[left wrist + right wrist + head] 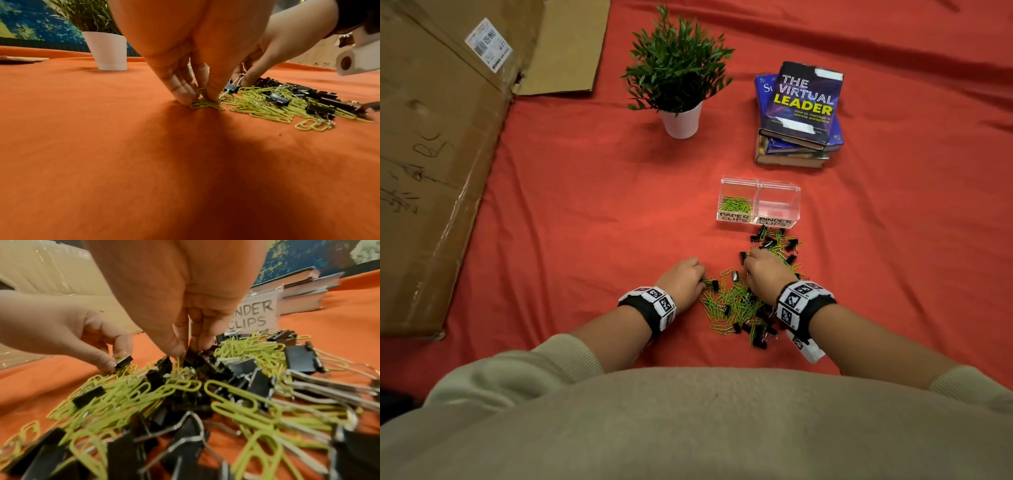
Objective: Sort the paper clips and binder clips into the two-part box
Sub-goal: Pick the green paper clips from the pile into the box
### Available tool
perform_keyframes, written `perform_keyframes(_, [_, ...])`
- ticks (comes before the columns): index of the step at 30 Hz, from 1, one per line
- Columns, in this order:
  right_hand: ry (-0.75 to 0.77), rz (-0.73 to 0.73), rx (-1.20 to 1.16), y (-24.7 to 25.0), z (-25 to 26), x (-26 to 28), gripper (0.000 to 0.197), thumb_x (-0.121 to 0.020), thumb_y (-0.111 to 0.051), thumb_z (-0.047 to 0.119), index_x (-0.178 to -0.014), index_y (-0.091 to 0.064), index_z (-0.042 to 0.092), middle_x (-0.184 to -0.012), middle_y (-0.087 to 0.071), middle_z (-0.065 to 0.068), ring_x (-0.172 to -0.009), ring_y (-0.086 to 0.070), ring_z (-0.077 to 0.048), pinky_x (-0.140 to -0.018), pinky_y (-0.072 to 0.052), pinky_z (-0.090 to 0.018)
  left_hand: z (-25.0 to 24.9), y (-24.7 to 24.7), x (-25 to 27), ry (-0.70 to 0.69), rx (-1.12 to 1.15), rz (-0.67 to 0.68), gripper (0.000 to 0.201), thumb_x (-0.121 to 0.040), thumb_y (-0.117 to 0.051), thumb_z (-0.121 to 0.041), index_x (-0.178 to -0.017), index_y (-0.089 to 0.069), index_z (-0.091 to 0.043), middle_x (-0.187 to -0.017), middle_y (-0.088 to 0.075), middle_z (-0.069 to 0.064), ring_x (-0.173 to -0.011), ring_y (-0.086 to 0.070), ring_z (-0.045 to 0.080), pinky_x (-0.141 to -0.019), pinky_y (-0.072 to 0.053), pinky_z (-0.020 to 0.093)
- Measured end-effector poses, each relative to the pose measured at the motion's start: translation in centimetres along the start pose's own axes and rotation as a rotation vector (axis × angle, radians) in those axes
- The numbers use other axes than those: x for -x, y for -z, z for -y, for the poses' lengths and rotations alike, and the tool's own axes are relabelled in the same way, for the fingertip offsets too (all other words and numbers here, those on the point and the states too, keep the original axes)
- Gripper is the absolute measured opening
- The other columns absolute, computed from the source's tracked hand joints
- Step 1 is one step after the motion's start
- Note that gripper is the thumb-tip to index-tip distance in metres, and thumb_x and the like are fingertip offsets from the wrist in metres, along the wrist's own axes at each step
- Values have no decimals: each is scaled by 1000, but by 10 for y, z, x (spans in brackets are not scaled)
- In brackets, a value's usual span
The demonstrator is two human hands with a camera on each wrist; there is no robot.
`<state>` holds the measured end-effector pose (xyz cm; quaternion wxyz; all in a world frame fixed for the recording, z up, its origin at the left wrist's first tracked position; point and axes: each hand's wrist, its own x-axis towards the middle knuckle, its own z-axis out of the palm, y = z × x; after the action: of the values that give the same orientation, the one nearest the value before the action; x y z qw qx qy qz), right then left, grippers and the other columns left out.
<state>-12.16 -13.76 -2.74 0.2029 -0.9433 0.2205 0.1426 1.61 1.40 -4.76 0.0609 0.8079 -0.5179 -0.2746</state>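
A flattened cardboard box (438, 164) lies at the far left of a desk covered in an orange-red cloth (571, 205). To its right, toward the back, a green potted plant (678, 68) stands in a white pot.

In the near middle, the person's left hand (683, 279) reaches down to the left edge of a mixed heap. In the left wrist view its fingertips (185, 97) and thumb are pressed together on the cloth, pinching a few green paper clips (203, 104). The right wrist view shows a small black clip just beside those fingertips; whether the hand has hold of it too cannot be told.

The heap spreads right from there: loose green paper clips tangled with black binder clips (760, 337), all lying on the cloth.

The right hand (765, 274) is over the middle of the heap, fingers curled downward with the tips (176, 347) bunched among the clips. What it has hold of, if anything, cannot be told.

Just beyond the heap sits the clear two-part box (758, 202). Its left part, labelled PAPER CLIPS, holds a small pile of green paper clips. Its right part, labelled BINDER CLIPS, shows none.

Behind the box and further right is a stack of books (799, 116).
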Motion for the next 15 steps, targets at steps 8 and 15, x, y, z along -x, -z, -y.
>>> perform_keyframes(8, [123, -78, -57, -5, 27, 3, 28, -80, -54, 4, -107, -63, 2, -103, -56, -11, -102, -51, -29, -93, -45, -40, 3, 4, 1, 57, 73, -62, 16, -92, -54, -21, -98, -57, -6, -104, -59, 13, -99, -57, 32, -86, -45, 39])
perform_keyframes(15, [169, 108, 50, -19, 30, 14, 48, -85, -64, 27, -123, -50, 2, -122, -43, -10, -116, -42, -24, -103, -38, -33, -4, 24, -8, 141, 271, -154, 16, -92, -56, -17, -102, -62, -7, -106, -63, 12, -100, -57, 28, -84, -41, 31])
